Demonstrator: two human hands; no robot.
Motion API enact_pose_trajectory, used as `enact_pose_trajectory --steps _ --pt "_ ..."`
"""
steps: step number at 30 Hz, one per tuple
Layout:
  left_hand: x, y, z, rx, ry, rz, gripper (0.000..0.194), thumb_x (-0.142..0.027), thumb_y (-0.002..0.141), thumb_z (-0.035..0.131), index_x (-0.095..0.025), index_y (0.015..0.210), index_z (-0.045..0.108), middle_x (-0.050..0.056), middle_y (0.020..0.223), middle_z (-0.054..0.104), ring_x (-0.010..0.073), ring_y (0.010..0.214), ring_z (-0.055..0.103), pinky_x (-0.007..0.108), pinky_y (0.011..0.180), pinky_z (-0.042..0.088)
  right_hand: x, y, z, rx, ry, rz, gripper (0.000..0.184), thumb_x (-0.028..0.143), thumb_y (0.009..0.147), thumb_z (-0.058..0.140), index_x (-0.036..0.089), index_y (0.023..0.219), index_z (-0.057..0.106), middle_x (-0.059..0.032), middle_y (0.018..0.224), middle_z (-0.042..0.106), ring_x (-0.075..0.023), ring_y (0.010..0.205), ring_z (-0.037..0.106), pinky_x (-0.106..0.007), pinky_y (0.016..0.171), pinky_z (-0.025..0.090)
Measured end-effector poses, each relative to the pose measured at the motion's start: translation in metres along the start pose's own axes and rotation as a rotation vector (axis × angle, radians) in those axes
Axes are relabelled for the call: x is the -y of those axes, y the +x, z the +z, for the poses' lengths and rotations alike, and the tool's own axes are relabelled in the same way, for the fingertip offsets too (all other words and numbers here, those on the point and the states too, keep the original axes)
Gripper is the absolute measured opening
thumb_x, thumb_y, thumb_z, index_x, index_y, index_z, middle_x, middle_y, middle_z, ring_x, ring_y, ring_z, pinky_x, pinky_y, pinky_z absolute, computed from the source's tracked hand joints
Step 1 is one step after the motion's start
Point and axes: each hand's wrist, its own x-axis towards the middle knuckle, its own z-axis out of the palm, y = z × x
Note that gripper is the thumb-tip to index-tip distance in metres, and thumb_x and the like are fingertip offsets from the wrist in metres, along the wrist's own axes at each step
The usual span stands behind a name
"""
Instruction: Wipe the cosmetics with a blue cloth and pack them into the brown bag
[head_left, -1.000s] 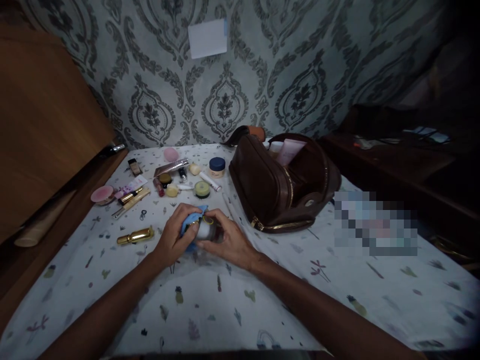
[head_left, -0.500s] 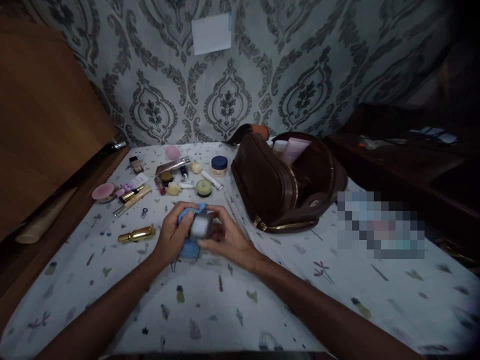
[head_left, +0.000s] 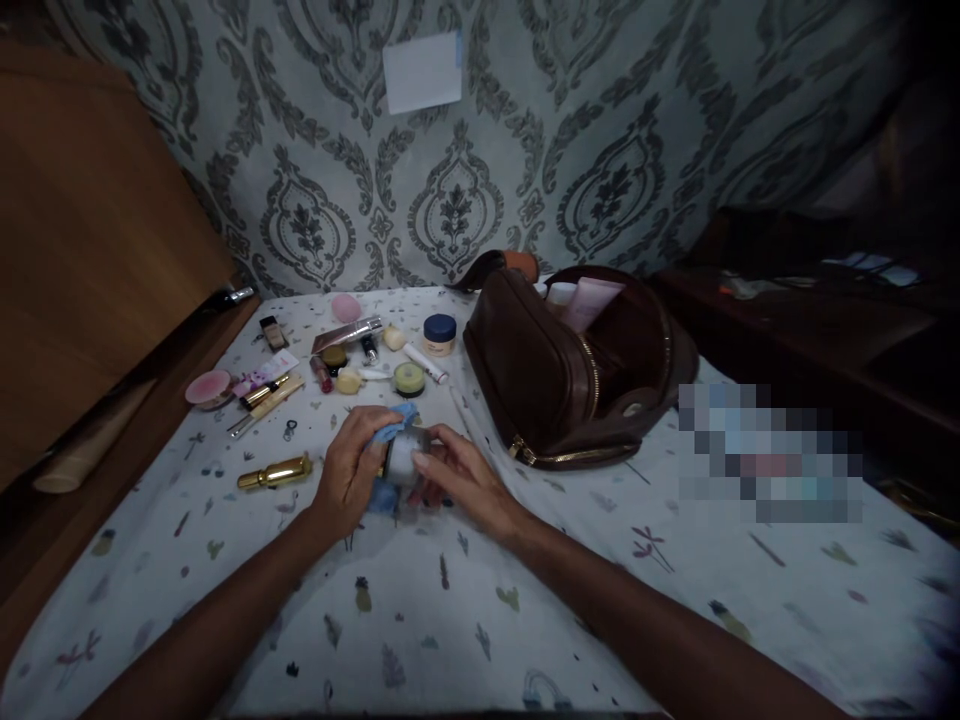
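My left hand (head_left: pixel 346 470) is closed round a blue cloth (head_left: pixel 397 424), parts of which stick out above and below the fingers. Between both hands is a small container (head_left: pixel 402 460) with a pale grey face and a dark rim. It is blurred, so its exact kind is unclear. The fingers of my right hand (head_left: pixel 472 480) are bent round the container's right side, with the thumb against its pale face. Left of my hands lies a gold cosmetic tube (head_left: pixel 275 473). Just beyond them stands a small jar with a green top (head_left: pixel 409 378).
An open brown toiletry bag (head_left: pixel 525 355) with a pink tube (head_left: pixel 592 300) inside stands to the right. Lipsticks, sponges and a blue-lidded jar (head_left: pixel 439 334) lie at the back. A pink compact (head_left: pixel 209 387) is at far left. A pixelated patch covers something at right.
The container has turned in my hands, and its pale face shows larger. My right thumb has moved up onto that face. The bag and the other cosmetics stay in place.
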Motion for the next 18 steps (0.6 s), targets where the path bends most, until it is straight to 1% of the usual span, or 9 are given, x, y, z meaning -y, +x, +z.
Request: enact_pose_trajectory --steps 2,4,8,10,15,18 --pt "-0.002 -0.001 -0.002 0.015 0.039 0.038 0.042 -0.041 0.104 0.03 -0.021 0.122 0.062 0.01 0.119 0.061 0.0221 0.114 0.056 0.038 0.097 0.045 -0.001 0.001 0.0 0.004 0.053 0.041 0.052 0.066 0.077 0.067 0.021 0.094 0.047 0.0035 0.058 0.06 -0.0148 0.05 0.062 -0.022 0.044 0.04" --pt "-0.004 0.001 -0.003 0.018 0.072 0.079 0.041 -0.036 0.104 0.029 -0.022 0.125 0.062 0.01 0.121 0.061 0.0218 0.116 0.055 0.039 0.098 0.046 -0.002 0.003 0.0 0.001 0.124 0.08 0.052 0.068 0.077 0.065 0.021 0.088 0.046 0.0036 0.054 0.06 -0.0163 0.049 0.063 -0.021 0.042 0.037" --pt "-0.008 0.006 -0.006 0.029 0.134 0.228 0.034 -0.021 0.101 0.038 -0.023 0.127 0.06 0.01 0.123 0.06 0.0219 0.118 0.055 0.041 0.1 0.046 0.0 0.004 -0.001 0.0 0.216 0.144 0.054 0.071 0.076 0.062 0.018 0.084 0.054 -0.0017 0.061 0.067 -0.0152 0.047 0.063 -0.02 0.039 0.034" --pt "-0.009 0.008 -0.007 0.043 0.171 0.289 0.033 -0.015 0.098 0.044 -0.023 0.126 0.06 0.011 0.124 0.06 0.0234 0.119 0.054 0.044 0.101 0.046 0.003 0.005 -0.001 -0.003 0.256 0.174 0.054 0.07 0.079 0.059 0.016 0.084 0.059 -0.0044 0.065 0.07 -0.0144 0.047 0.063 -0.02 0.039 0.033" --pt "-0.011 0.01 -0.007 0.044 0.215 0.367 0.032 -0.007 0.091 0.052 -0.022 0.118 0.06 0.012 0.125 0.06 0.0259 0.121 0.054 0.048 0.101 0.047 0.007 0.007 -0.005 -0.043 0.356 0.272 0.05 0.058 0.093 0.047 0.013 0.081 0.063 -0.0074 0.065 0.07 -0.0125 0.049 0.062 -0.019 0.041 0.035" --pt "-0.012 0.009 -0.006 0.039 0.213 0.363 0.026 -0.005 0.09 0.052 -0.021 0.108 0.061 0.013 0.127 0.058 0.0252 0.121 0.054 0.046 0.098 0.048 0.007 0.009 -0.008 -0.072 0.41 0.293 0.053 0.056 0.097 0.038 0.013 0.082 0.065 -0.0082 0.067 0.071 -0.0113 0.048 0.061 -0.018 0.041 0.035"
